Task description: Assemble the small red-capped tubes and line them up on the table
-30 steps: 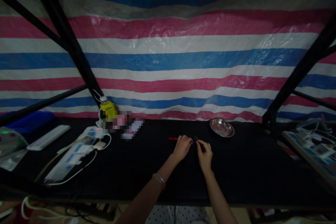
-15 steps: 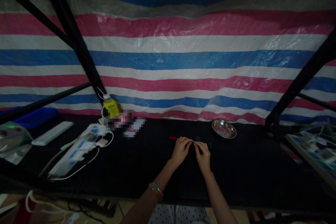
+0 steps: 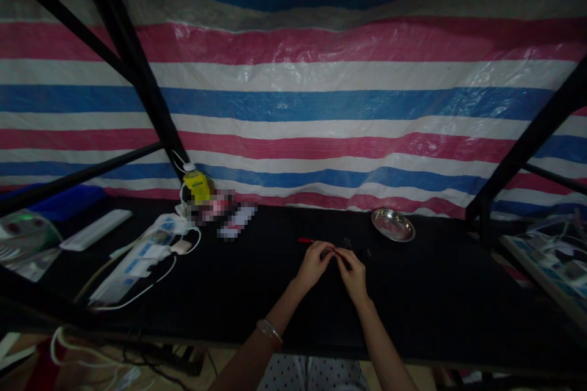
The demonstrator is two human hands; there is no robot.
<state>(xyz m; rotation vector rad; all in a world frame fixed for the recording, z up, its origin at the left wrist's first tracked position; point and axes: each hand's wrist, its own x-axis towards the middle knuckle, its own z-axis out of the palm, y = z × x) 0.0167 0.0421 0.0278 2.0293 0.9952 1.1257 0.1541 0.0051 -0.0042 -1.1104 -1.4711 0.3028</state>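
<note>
Both of my hands meet over the middle of the black table [image 3: 413, 299]. My left hand [image 3: 312, 266] has its fingers curled in a pinch, and my right hand [image 3: 352, 272] pinches too, fingertips of both touching around a tiny dark item too small to name. A red pen-like tool [image 3: 304, 240] lies just behind my left hand. Small dark bits [image 3: 347, 242] lie on the table just beyond my fingertips.
A round metal dish [image 3: 393, 225] sits at the back right. To the left are a white power strip with cables [image 3: 137, 256], a yellow bottle [image 3: 197, 186] and a white flat bar [image 3: 95, 230]. Black frame posts stand at both sides. Another power strip [image 3: 545, 263] lies far right.
My hands have drawn together, from slightly apart to fingertips touching, and moved a little toward me. The view shifted slightly.
</note>
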